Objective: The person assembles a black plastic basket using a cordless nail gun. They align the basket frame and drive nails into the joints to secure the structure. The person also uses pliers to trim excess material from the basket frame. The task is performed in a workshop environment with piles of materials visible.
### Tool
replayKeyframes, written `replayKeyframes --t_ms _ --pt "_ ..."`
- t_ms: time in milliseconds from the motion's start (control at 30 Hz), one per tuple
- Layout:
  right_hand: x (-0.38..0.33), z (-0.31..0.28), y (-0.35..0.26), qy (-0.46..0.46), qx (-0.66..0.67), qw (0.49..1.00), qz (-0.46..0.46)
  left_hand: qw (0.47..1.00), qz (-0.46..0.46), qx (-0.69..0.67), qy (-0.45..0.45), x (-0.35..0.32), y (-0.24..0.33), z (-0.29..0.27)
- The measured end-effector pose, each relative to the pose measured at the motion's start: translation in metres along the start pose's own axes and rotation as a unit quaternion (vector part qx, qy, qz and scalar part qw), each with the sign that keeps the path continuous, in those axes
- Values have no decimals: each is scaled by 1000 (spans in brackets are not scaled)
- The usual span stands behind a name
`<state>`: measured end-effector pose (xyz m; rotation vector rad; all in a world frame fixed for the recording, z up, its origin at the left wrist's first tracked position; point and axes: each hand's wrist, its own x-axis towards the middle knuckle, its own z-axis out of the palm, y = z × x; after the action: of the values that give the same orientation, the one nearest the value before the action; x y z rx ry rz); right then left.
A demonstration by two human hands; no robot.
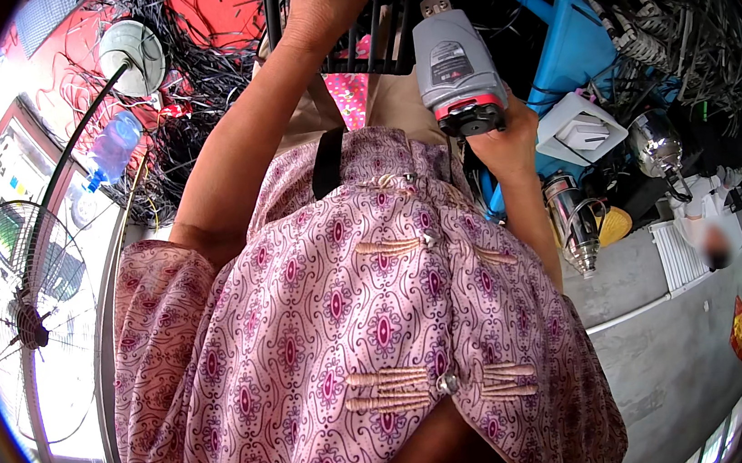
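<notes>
Where the left hand (336,2) meets the top edge, I cannot tell whether its fingers grip anything.
Right hand (511,138) clamped on a handheld power tool (457,62), handle mostly hidden behind the body; hands apart. Tool right of left hand, beside a black barred frame (376,34); its tip hard to make out. Grey housing, dark label, red band, black end, metallic nose.
</notes>
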<state>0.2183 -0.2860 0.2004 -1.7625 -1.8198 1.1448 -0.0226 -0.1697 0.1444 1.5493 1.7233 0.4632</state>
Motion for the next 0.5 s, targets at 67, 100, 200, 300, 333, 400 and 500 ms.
replayKeyframes --t_ms 67,100,200,300,333,400,500 --pt "2 3 6 23 -16 999 -43 1000 -4 -3 0 0 1 -1" --pt "3 3 7 19 -19 999 -43 1000 -6 -3 0 -1 1 -1" --pt "7 4 6 13 -31 999 -39 1000 -2 -9 6 1 2 0" --pt "13 5 6 15 -47 998 -43 999 -34 -6 -22 0 6 -3" --pt "14 5 7 15 -54 997 -49 998 -51 -2 -37 1 7 -5" --pt "18 5 5 15 -62 996 -56 1000 -21 -10 -11 -1 5 -2" --pt "24 0 -1 9 -60 997 -51 999 -29 -28 -13 -1 8 -2"
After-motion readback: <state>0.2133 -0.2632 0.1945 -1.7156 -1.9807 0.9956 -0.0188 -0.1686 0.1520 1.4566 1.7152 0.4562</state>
